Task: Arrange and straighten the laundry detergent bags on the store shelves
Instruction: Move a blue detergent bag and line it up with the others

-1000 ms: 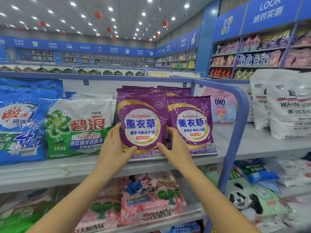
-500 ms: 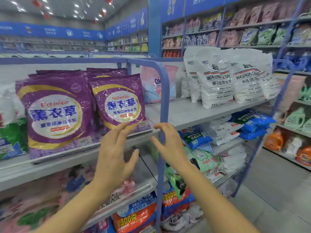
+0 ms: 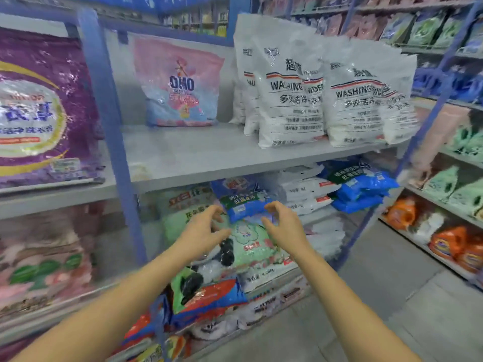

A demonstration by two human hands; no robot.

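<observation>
1. reaching low, your left hand (image 3: 206, 228) and right hand (image 3: 285, 226) hang apart, fingers half curled, holding nothing, in front of the lower shelf.
2. just beyond them a small blue bag (image 3: 245, 202) lies on a slumped green panda bag (image 3: 251, 246). if you pinch only a corner, the slick film may, i judge, slip from your hands or drag the green one forward off the edge.
3. that heap leans outward over the red and blue bags (image 3: 209, 299) below, so pulling one could spill the rest onto the floor.
4. above, the white washing powder bags (image 3: 290, 100) stand at the front of the upper shelf (image 3: 196, 155), the rightmost crowding the blue post (image 3: 447, 74). a knock there could topple it.
</observation>
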